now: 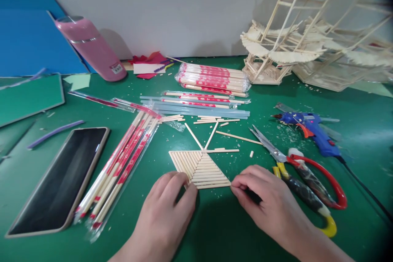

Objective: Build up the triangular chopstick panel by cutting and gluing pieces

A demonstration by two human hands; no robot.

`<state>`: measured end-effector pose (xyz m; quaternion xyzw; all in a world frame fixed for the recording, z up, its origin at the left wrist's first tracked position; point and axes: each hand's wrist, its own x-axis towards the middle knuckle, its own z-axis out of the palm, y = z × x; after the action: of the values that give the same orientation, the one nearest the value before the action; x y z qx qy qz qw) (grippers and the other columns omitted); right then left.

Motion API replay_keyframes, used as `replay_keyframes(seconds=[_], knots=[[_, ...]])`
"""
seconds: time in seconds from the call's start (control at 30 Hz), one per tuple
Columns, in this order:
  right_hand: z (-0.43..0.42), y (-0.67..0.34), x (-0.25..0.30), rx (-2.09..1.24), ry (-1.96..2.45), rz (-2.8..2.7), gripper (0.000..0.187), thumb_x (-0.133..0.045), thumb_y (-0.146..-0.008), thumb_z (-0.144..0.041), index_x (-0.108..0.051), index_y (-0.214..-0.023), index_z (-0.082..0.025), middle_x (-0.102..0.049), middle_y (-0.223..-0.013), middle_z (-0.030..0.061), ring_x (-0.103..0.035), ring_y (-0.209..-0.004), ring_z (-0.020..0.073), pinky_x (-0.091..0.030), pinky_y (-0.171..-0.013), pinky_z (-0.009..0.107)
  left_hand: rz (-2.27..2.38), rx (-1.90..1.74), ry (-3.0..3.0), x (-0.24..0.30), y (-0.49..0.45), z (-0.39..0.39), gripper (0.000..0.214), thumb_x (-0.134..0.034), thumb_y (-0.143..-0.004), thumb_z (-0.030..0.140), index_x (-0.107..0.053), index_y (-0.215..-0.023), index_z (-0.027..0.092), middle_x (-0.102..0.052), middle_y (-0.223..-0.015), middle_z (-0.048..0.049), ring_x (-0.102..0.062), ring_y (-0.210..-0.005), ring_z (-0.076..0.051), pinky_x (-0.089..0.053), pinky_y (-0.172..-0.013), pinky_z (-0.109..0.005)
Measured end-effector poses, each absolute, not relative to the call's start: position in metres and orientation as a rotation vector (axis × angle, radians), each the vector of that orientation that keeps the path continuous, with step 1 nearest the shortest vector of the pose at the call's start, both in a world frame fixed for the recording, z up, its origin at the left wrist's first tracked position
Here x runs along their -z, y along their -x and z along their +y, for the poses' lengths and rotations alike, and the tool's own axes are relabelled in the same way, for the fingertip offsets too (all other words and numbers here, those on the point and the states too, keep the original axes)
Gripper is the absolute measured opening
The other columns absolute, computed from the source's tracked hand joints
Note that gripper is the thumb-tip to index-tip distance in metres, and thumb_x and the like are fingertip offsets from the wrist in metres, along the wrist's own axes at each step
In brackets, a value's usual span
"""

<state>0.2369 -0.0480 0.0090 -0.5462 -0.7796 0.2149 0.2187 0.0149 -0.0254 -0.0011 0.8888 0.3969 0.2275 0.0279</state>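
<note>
A flat panel of cut wooden sticks [198, 168] lies on the green table, its rows meeting at angles like part of a hexagon. Three bare sticks spread from its top centre, one of them a stick [211, 136] slanting up to the right. My left hand [168, 208] pinches the panel's lower left corner, thumb and fingers closed on the edge. At the lower right corner, my right hand [267, 200] has its thumb and index finger pressed together on the tip of the bottom stick. The fingertips partly cover both corners.
Scissors [294, 172] and a blue glue gun [307, 125] lie right. Wrapped chopsticks [123, 163] and a phone [61, 180] lie left. Behind are glue sticks [202, 109], a chopstick bundle [213, 77], a pink bottle [92, 49] and a stick-built tower [282, 37].
</note>
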Motion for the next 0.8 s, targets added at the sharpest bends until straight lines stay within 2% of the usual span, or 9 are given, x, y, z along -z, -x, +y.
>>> replay_keyframes(seconds=[0.43, 0.53, 0.63, 0.7, 0.8], knots=[[-0.047, -0.235, -0.009, -0.602, 1.594, -2.144, 0.012, -0.045, -0.085, -0.016, -0.055, -0.078, -0.020, -0.054, -0.072, 0.0008, -0.051, -0.065, 0.0127, -0.041, -0.056, 0.025, 1.208, -0.812, -2.671, 0.000, -0.017, -0.028, 0.010, -0.050, -0.082, 0.008, -0.053, -0.090, 0.014, -0.056, -0.090, -0.0078, -0.054, -0.083, -0.020, -0.049, -0.074, -0.034], [-0.049, -0.236, -0.008, -0.537, 1.597, -2.083, 0.006, -0.049, -0.084, -0.018, -0.054, -0.084, -0.020, -0.055, -0.072, 0.0003, -0.054, -0.065, 0.0122, -0.044, -0.056, 0.024, 1.242, -0.762, -2.531, -0.004, -0.016, -0.029, 0.011, -0.051, -0.082, 0.012, -0.049, -0.092, 0.015, -0.055, -0.089, -0.0069, -0.053, -0.081, -0.018, -0.050, -0.071, -0.032], [-0.052, -0.237, -0.007, -0.516, 1.606, -1.982, 0.010, -0.053, -0.082, -0.024, -0.051, -0.091, -0.020, -0.055, -0.072, -0.0002, -0.054, -0.063, 0.0120, -0.046, -0.056, 0.023, 1.324, -0.743, -2.420, -0.011, -0.012, -0.030, 0.015, -0.053, -0.080, 0.015, -0.046, -0.094, 0.016, -0.053, -0.091, -0.0075, -0.052, -0.082, -0.019, -0.049, -0.069, -0.032], [-0.054, -0.238, -0.007, -0.545, 1.593, -1.937, 0.009, -0.053, -0.082, -0.026, -0.046, -0.081, -0.021, -0.051, -0.067, -0.0017, -0.050, -0.058, 0.0112, -0.044, -0.052, 0.022, 1.389, -0.708, -2.389, -0.015, -0.008, -0.030, 0.019, -0.055, -0.078, 0.017, -0.046, -0.095, 0.016, -0.052, -0.092, -0.0079, -0.052, -0.085, -0.021, -0.049, -0.070, -0.036], [-0.056, -0.239, -0.008, -0.615, 1.524, -1.889, 0.025, -0.050, -0.084, -0.023, -0.032, -0.067, -0.022, -0.044, -0.062, -0.0032, -0.042, -0.054, 0.0100, -0.039, -0.050, 0.023, 1.456, -0.634, -2.378, -0.020, 0.000, -0.032, 0.016, -0.055, -0.076, 0.018, -0.049, -0.091, 0.017, -0.053, -0.091, -0.0071, -0.050, -0.085, -0.023, -0.047, -0.072, -0.040]])
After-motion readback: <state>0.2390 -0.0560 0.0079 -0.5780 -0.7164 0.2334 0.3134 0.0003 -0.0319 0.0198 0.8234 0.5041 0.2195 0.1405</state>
